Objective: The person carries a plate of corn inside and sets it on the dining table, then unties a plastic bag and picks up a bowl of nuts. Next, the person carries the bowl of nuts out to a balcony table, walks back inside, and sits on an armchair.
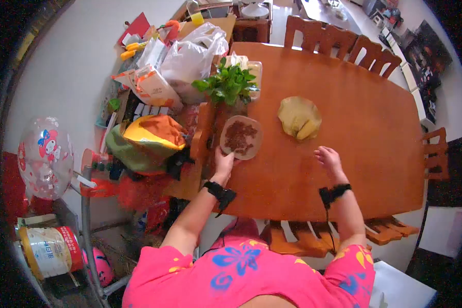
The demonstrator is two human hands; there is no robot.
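Observation:
At the table's left side, my left hand (225,163) grips the near rim of a pale, rounded-square bowl (254,146), its thumb over the edge. Small reddish-brown pieces (239,136) cover much of the bowl's bottom; their kind is too small to make out. My right hand (330,158) hovers over the table with loosely bent fingers and nothing visible in them. Beyond it lies a yellowish, wavy-edged dish or wrapper (292,110) with elongated yellow pieces (307,129) at its near edge. Both wrists wear black bands with cables.
The wooden table (364,113) stretches to the right, with chairs (318,33) along its far side. Behind the bowl stands a leafy green plant (228,82). White plastic bags (197,51) and a green, yellow and orange cloth item (151,141) crowd the left.

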